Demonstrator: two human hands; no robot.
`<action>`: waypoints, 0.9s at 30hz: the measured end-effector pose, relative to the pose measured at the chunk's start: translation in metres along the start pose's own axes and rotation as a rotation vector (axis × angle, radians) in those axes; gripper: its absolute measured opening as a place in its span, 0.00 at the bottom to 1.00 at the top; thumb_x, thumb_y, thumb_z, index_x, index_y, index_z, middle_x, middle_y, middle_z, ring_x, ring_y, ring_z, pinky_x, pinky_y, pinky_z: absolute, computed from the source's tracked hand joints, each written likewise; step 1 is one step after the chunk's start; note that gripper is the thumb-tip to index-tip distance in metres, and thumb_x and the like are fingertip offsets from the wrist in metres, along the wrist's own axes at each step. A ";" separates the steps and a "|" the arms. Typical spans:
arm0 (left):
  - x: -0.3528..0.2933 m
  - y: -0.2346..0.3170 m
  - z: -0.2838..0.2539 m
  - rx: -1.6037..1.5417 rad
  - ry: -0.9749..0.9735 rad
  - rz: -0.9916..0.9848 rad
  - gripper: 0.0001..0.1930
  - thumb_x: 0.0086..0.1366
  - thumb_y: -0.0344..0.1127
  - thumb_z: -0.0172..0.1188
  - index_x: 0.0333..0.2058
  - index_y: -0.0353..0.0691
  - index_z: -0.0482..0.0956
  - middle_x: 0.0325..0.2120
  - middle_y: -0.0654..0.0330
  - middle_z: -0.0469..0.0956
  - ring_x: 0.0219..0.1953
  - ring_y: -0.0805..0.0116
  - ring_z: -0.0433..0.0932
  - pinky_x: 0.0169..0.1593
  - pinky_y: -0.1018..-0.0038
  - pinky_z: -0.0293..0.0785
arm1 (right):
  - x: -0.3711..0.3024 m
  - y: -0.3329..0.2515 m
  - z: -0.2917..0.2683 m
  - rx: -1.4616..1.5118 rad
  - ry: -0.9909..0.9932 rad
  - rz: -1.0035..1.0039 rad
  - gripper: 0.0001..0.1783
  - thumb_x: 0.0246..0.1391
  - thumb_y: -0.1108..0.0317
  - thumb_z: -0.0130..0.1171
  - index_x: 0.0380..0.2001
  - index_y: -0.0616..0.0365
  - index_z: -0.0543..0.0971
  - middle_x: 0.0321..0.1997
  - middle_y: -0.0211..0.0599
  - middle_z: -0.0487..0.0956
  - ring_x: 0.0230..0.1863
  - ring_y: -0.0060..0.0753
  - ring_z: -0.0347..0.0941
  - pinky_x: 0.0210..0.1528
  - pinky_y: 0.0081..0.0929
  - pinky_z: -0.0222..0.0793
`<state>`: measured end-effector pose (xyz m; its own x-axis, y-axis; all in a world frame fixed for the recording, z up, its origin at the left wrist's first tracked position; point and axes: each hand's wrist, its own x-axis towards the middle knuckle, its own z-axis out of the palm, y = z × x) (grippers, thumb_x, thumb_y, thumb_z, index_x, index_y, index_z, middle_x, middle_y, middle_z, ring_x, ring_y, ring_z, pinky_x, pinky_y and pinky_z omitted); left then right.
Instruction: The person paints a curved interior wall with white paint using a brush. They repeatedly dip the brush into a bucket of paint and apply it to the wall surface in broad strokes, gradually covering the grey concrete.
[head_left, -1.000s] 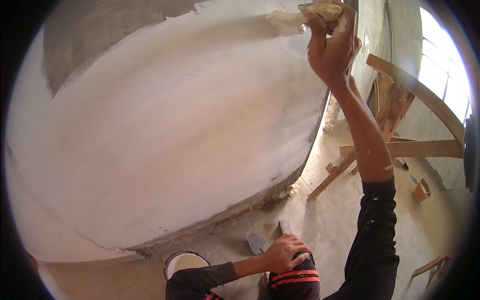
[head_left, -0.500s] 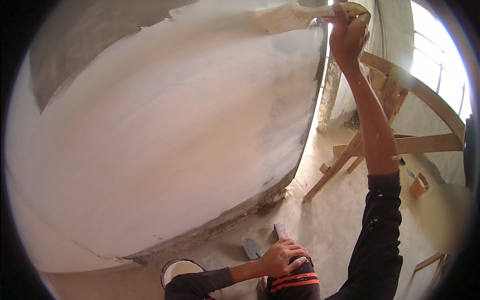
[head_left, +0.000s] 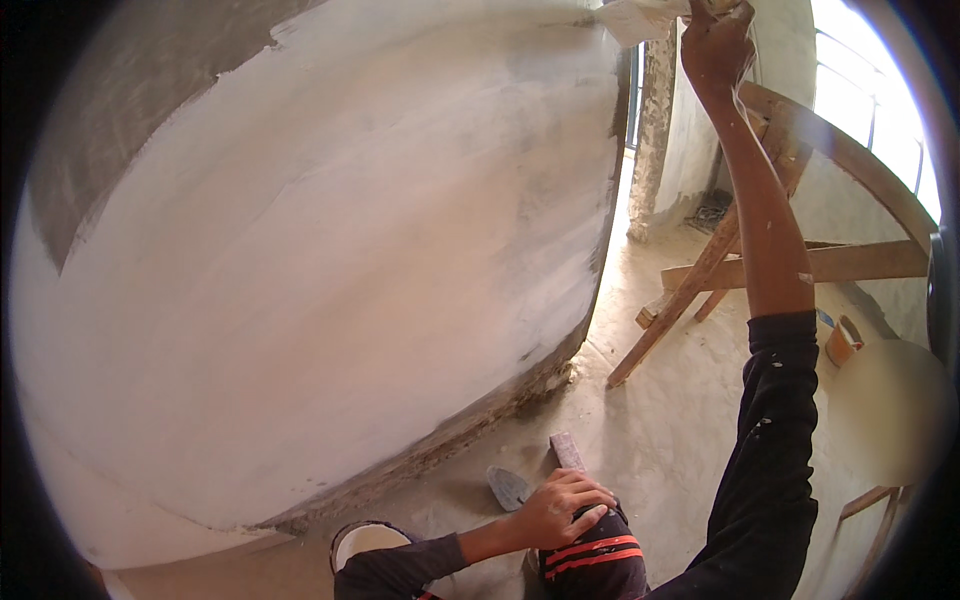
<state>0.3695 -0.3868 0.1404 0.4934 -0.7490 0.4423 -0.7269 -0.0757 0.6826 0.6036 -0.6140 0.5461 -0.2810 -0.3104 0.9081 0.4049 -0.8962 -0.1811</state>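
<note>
High at the right end of the wall, my right hand (head_left: 718,58) grips a wide flat paintbrush (head_left: 640,22). The brush is whitish, and the upper picture edge cuts off part of it. Its head points left, at the wall's end edge; whether it touches there I cannot tell. White coating covers most of the wall (head_left: 350,260), while bare grey plaster shows at the upper left. My left hand (head_left: 565,508) lies with fingers extended on my knee, holding nothing. Close to it on the floor are a pointed trowel (head_left: 508,489) and a pale block (head_left: 567,451).
A round bucket (head_left: 338,545) with whitish contents stands at the wall's foot, beside my left forearm. Wooden trestle framing (head_left: 850,262) stands to the right. Behind it are an orange container (head_left: 845,341) and a bright window (head_left: 870,100). A blurred round patch covers the right.
My right hand and the brush have moved up and right, from the wall's face to its end edge. The view has shifted slightly. My left hand stays on the knee.
</note>
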 end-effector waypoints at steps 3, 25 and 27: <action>-0.001 0.001 -0.002 0.014 0.002 -0.001 0.10 0.63 0.38 0.51 0.37 0.44 0.79 0.39 0.61 0.78 0.47 0.63 0.73 0.56 0.64 0.61 | 0.003 0.001 0.000 0.033 0.048 0.003 0.16 0.59 0.55 0.47 0.42 0.53 0.64 0.34 0.50 0.75 0.38 0.61 0.72 0.38 0.52 0.64; -0.001 0.000 0.001 0.010 -0.005 0.016 0.10 0.63 0.37 0.51 0.37 0.44 0.79 0.39 0.62 0.79 0.47 0.64 0.73 0.57 0.64 0.61 | -0.021 -0.024 -0.033 0.181 -0.037 -0.109 0.23 0.54 0.55 0.57 0.43 0.61 0.66 0.32 0.44 0.80 0.34 0.44 0.79 0.37 0.36 0.71; 0.000 0.001 0.001 0.002 -0.009 0.018 0.10 0.63 0.37 0.51 0.37 0.44 0.79 0.39 0.61 0.79 0.47 0.64 0.73 0.56 0.64 0.61 | -0.012 -0.003 -0.015 0.041 -0.005 -0.112 0.18 0.55 0.57 0.53 0.43 0.58 0.66 0.31 0.48 0.78 0.34 0.52 0.76 0.36 0.42 0.69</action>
<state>0.3684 -0.3873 0.1410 0.4758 -0.7562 0.4493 -0.7364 -0.0632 0.6736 0.5926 -0.6125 0.5303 -0.3221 -0.2077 0.9236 0.4067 -0.9114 -0.0631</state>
